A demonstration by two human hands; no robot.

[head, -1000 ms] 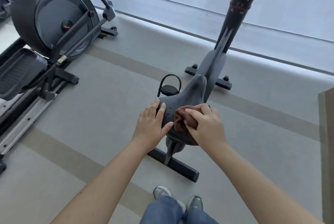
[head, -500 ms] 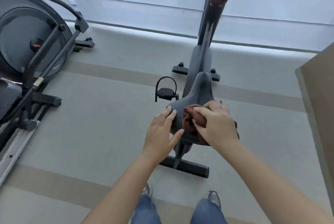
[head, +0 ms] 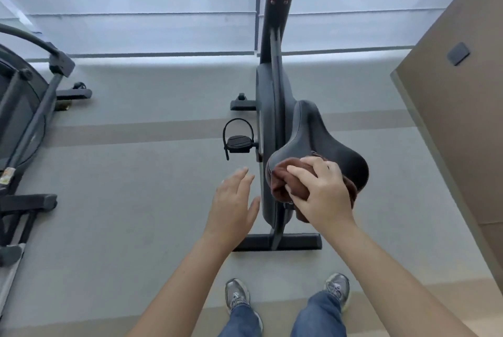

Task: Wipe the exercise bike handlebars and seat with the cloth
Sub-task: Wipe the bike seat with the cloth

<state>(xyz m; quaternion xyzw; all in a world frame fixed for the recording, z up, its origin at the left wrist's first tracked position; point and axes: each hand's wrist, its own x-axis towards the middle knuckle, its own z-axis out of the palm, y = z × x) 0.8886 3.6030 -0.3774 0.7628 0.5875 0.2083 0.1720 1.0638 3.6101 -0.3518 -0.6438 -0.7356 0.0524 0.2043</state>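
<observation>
seat (head: 321, 146) nose pointing away, cloth (head: 283, 182) bunched under right hand (head: 321, 192)

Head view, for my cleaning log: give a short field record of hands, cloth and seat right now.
seat: black saddle, mostly uncovered
cloth: brown, bunched, pressed on the saddle's rear left part
right hand: on top of the cloth, fingers curled over it
left hand: open, empty, beside the saddle, not touching
handlebars: out of frame
pedal: left of the frame
</observation>
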